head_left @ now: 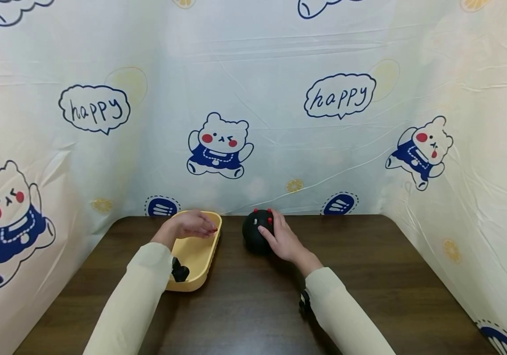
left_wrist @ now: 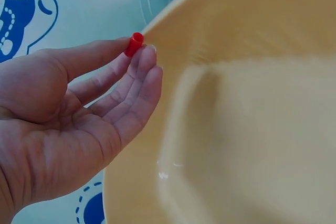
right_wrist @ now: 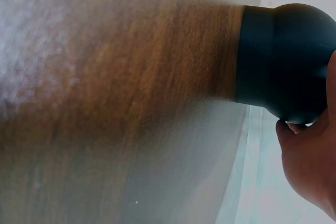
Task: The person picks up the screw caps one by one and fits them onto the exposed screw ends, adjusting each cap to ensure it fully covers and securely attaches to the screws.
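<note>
Over the yellow tray, my left hand pinches a small red cylindrical piece between thumb and fingertips. In the left wrist view the left hand is near the tray's rim. To the right stands a round black object, a ball shape on a short wide base in the right wrist view. Several red pegs and a small grey one stick out near its top. My right hand grips its right side, thumb toward the front; some fingers are hidden behind it.
Both things are on a dark brown wooden table, near its far edge. A pale curtain with printed bears hangs behind the table and along its sides. The tray is left of the black object, a small gap apart.
</note>
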The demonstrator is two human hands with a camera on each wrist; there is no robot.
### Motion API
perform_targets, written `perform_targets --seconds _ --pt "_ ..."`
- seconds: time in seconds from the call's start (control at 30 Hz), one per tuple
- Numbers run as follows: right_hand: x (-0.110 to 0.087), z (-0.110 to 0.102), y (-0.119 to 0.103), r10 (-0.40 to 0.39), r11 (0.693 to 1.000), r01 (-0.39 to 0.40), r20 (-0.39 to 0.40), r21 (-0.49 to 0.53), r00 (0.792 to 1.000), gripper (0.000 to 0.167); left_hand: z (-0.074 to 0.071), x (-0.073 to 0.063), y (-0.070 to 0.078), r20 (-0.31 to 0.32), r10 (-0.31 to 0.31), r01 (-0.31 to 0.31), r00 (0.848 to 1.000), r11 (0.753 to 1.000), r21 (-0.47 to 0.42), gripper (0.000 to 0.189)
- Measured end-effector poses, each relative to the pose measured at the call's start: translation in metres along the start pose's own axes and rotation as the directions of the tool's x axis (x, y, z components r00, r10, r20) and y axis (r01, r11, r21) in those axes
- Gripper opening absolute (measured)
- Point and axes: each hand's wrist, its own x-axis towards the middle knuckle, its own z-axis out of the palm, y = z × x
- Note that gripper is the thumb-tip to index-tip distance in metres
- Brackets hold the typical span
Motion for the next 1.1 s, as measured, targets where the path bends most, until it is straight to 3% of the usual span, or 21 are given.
perform_targets --seconds 0.3,0.5,0.7,0.83,1.1 --pt "0.001 0.002 0.003 0.003 1.0 -0.003 0.0 -0.01 1.0 0.081 0.008 -0.005 0.011 -0.023 0.165 -0.165 0.986 0.986 0.027 0.029" --pt "0.0 0.002 0.002 -0.01 1.0 0.01 -0.009 -0.007 1.0 0.081 0.022 -0.008 0.023 -0.118 0.262 -0.254 0.958 0.964 0.075 0.024" --pt "0.001 0.001 0.002 -0.008 1.0 0.008 0.0 -0.014 1.0 0.081 0.037 -0.01 0.036 -0.207 0.296 -0.272 0.932 0.952 0.138 0.024" --pt "0.001 0.001 0.002 -0.008 1.0 0.008 -0.002 -0.009 1.0 0.081 0.047 -0.011 0.041 -0.242 0.362 -0.321 0.9 0.927 0.193 0.019" --pt "0.0 0.0 0.001 -0.014 1.0 0.014 -0.015 0.004 1.0 0.081 0.069 -0.012 0.047 -0.253 0.493 -0.41 0.832 0.855 0.318 0.014"
